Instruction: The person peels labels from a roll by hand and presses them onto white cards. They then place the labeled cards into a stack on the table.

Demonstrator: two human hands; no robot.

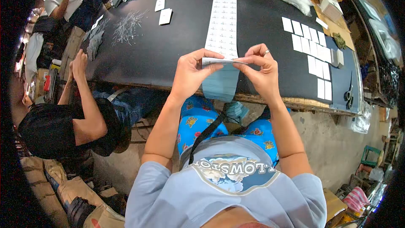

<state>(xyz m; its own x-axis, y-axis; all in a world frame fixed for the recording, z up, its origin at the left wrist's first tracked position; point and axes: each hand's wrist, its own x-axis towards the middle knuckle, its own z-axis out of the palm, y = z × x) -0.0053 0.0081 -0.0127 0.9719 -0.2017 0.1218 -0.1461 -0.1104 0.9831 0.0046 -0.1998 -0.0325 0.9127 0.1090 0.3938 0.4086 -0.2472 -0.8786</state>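
Note:
A long printed label sheet [224,12] runs down the table toward me, and its lower end hangs over the front edge. Above that edge, both my hands pinch a narrow folded piece of printed paper [211,61]. My left hand [192,69] is closed on its left end, thumb below and fingers above. At the other end, my right hand [262,69] pinches with thumb and index finger; a ring shows on one finger. Whether the folded paper is joined to the long sheet is hidden behind my hands.
White cards [310,44] lie in rows on the right of the black table [168,55], near scissors [349,90] and a small box [331,6]. Thin strings [126,27] lie loose at left. Another person's hands [78,65] rest at the table's left edge.

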